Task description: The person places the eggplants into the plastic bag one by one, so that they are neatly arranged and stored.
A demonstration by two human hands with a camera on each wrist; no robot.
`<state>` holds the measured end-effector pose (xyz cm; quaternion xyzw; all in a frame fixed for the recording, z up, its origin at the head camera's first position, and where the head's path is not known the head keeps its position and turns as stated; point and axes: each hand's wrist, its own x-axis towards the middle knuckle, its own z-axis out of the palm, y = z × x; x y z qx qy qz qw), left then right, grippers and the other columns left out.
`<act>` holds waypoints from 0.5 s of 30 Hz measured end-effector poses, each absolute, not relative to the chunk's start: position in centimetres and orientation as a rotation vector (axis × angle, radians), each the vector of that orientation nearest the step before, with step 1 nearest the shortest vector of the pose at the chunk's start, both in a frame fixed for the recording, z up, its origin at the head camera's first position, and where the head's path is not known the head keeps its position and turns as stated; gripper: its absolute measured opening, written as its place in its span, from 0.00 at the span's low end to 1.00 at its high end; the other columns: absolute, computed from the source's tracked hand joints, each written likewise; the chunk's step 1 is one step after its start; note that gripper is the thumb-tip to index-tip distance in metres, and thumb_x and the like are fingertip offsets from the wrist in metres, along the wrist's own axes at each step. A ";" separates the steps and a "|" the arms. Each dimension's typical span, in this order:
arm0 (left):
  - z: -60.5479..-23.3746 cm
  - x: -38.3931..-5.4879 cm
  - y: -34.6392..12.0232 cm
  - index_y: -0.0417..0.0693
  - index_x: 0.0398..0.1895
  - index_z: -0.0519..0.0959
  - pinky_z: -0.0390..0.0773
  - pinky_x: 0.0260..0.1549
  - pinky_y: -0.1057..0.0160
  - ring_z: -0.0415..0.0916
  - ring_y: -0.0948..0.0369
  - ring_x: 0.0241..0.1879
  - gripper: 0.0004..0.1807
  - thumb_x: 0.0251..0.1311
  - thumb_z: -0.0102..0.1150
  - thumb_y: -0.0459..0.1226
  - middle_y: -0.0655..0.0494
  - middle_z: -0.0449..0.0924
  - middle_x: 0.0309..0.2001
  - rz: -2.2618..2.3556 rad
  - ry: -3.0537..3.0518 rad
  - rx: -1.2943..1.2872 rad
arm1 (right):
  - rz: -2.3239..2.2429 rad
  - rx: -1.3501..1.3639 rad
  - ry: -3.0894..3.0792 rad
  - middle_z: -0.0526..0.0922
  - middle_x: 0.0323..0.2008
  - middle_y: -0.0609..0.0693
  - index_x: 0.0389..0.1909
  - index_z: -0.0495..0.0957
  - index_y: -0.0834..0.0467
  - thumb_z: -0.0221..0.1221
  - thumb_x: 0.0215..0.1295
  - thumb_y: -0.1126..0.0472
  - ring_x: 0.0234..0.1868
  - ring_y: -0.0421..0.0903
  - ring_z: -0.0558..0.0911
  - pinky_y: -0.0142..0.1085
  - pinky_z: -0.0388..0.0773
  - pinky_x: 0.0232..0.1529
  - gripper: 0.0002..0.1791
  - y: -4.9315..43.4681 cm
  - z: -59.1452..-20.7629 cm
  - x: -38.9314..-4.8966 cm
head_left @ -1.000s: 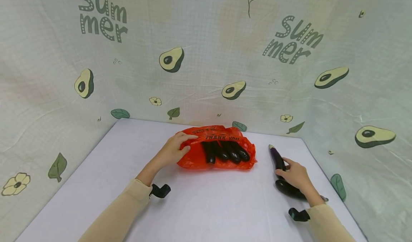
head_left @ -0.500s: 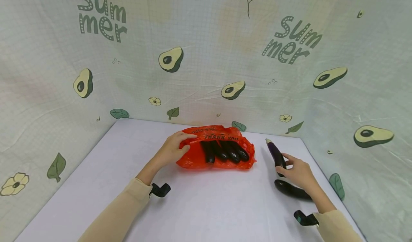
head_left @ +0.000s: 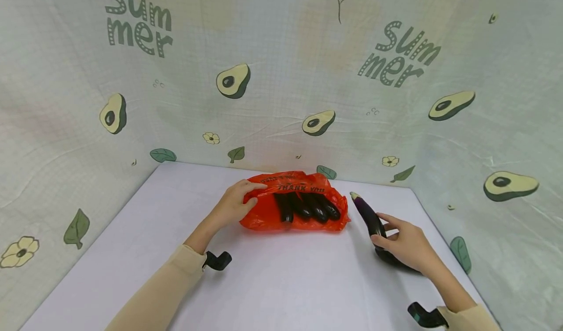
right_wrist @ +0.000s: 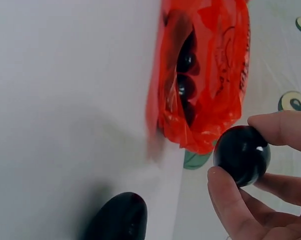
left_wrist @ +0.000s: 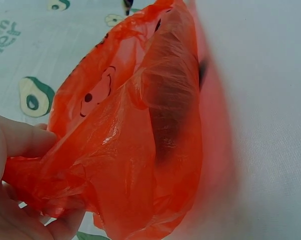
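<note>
A red plastic bag (head_left: 264,219) printed "THANK YOU" lies on its side, its mouth facing the person. Several dark eggplants (head_left: 317,209) lie side by side inside it. My left hand (head_left: 230,205) grips the bag's left edge; in the left wrist view the thin plastic bunches between thumb and fingers. To the right of the bag, my right hand (head_left: 406,243) holds an eggplant (head_left: 367,216) by its rounded end, the pale stem end pointing up toward the bag. Another eggplant (right_wrist: 118,220) lies on the table, partly behind the right hand in the head view.
The white table (head_left: 281,282) ends at a hanging cloth (head_left: 272,91) with avocado and "summer" prints, which stands behind and on both sides. A black wrist mount (head_left: 426,315) sticks out at the right sleeve, another mount (head_left: 217,260) at the left.
My right hand has lifted the eggplant off the table beside the other one, and its stem end has swung left toward the bag. The left hand has stayed on the bag.
</note>
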<state>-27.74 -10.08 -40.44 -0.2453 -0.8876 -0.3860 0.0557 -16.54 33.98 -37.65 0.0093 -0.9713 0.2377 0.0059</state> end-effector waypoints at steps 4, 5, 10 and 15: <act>-40.3 -27.6 -9.9 0.53 0.69 0.81 0.77 0.66 0.41 0.75 0.47 0.64 0.24 0.72 0.61 0.29 0.48 0.80 0.60 -1.183 -2.697 -0.742 | 0.819 0.062 -3.035 0.86 0.54 0.65 0.75 0.71 0.62 0.73 0.65 0.47 0.39 0.46 0.88 0.39 0.83 0.35 0.43 33.0 -37.3 -15.8; -40.3 -27.5 -9.9 0.53 0.69 0.81 0.77 0.66 0.41 0.75 0.47 0.64 0.24 0.72 0.61 0.29 0.48 0.80 0.60 -1.181 -2.696 -0.743 | 0.837 0.067 -3.034 0.86 0.54 0.65 0.75 0.71 0.62 0.74 0.65 0.47 0.39 0.46 0.88 0.38 0.83 0.34 0.43 32.7 -37.3 -15.6; -40.2 -27.4 -9.8 0.52 0.70 0.80 0.77 0.66 0.42 0.75 0.47 0.64 0.24 0.73 0.61 0.29 0.48 0.80 0.61 -1.176 -2.701 -0.737 | 0.933 0.076 -3.038 0.85 0.54 0.63 0.75 0.72 0.60 0.74 0.65 0.50 0.38 0.44 0.88 0.37 0.82 0.32 0.41 31.3 -37.1 -15.1; -40.1 -27.3 -9.8 0.52 0.70 0.80 0.77 0.66 0.41 0.75 0.46 0.64 0.24 0.72 0.61 0.29 0.47 0.79 0.61 -1.184 -2.697 -0.732 | 1.042 0.074 -3.057 0.85 0.53 0.60 0.75 0.73 0.58 0.75 0.63 0.50 0.38 0.44 0.87 0.38 0.82 0.34 0.42 30.1 -37.2 -14.9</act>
